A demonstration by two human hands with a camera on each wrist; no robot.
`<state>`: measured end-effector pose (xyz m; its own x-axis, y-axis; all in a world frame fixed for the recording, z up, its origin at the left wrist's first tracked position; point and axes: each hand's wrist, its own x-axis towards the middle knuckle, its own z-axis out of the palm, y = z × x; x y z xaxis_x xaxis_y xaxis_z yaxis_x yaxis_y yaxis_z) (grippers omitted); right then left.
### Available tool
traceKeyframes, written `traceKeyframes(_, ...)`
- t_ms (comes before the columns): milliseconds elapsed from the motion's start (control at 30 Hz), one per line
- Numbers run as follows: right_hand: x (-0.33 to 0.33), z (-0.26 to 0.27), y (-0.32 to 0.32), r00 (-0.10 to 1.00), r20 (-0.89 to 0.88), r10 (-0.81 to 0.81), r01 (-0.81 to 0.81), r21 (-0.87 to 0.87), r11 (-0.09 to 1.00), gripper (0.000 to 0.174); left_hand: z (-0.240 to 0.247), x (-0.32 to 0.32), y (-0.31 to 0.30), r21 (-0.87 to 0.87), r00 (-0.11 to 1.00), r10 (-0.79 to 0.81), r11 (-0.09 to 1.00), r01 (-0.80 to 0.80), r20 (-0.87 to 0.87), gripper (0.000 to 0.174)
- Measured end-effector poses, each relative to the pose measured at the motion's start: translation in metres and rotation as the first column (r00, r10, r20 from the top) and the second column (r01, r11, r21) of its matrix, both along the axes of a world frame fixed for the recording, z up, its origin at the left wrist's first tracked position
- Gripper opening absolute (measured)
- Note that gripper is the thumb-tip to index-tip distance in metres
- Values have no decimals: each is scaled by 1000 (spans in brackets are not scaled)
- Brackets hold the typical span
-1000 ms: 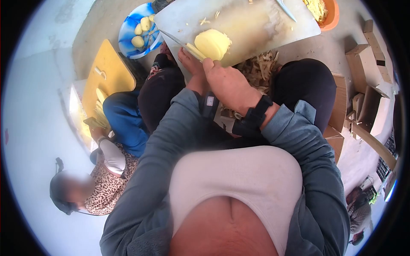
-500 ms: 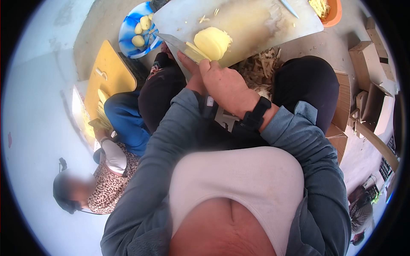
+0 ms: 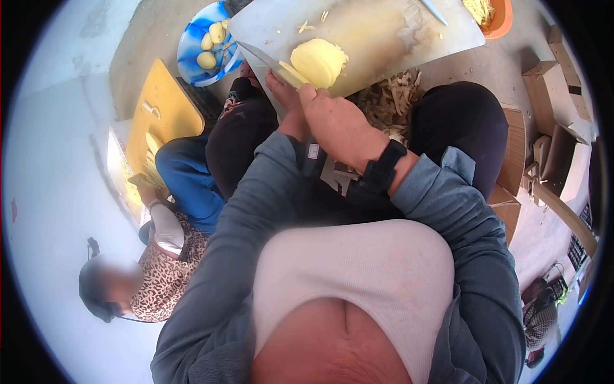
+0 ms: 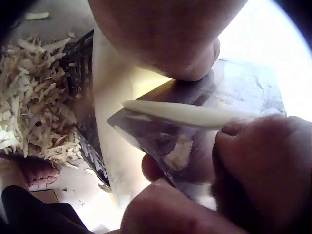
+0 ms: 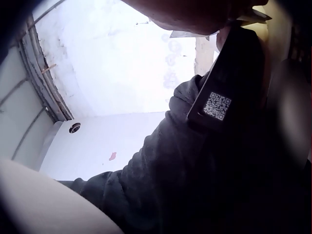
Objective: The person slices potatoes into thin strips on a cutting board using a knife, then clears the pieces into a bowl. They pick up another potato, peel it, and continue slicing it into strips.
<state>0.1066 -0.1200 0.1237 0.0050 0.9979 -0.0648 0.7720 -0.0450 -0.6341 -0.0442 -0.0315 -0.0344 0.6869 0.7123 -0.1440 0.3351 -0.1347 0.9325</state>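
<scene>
A whitish cutting board (image 3: 409,70) lies in front of me with a fanned stack of sliced potato (image 3: 316,61) near its close edge. My right hand (image 3: 342,125) grips a broad-bladed knife (image 3: 252,52), its tip pointing to the far left. My left hand (image 3: 284,95) is at the near side of the blade, partly hidden. In the left wrist view a pale potato slice (image 4: 180,113) lies along the flat of the blade. The left thumb (image 4: 263,151) presses the slice there, with other left fingers (image 4: 170,209) below the blade.
A blue-and-white basin (image 3: 183,64) holds potatoes at the far left. An orange bowl (image 3: 502,29) holds cut strips; a light-blue knife (image 3: 435,13) lies on the board. Peelings (image 3: 390,96) are heaped below the board. Another person (image 3: 169,275) sits left beside a yellow board (image 3: 160,96).
Half a second ago the blade turned to show more of its flat and its tip dipped; now it has turned back. The hands shifted slightly, and the potato stack stayed in place.
</scene>
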Motion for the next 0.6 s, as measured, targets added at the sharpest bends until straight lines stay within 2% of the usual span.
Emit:
traceKeyframes(333, -1, -6, 10, 998, -63, -3, 0, -50, 999, 19, -2, 21, 12, -21, 946, 306, 952, -306, 104, 25)
traceKeyframes(600, -4, -9, 16, 999, -41, -10, 8, -37, 999, 19, -2, 41, 23, -37, 787, 588, 805, -592, 186, 28)
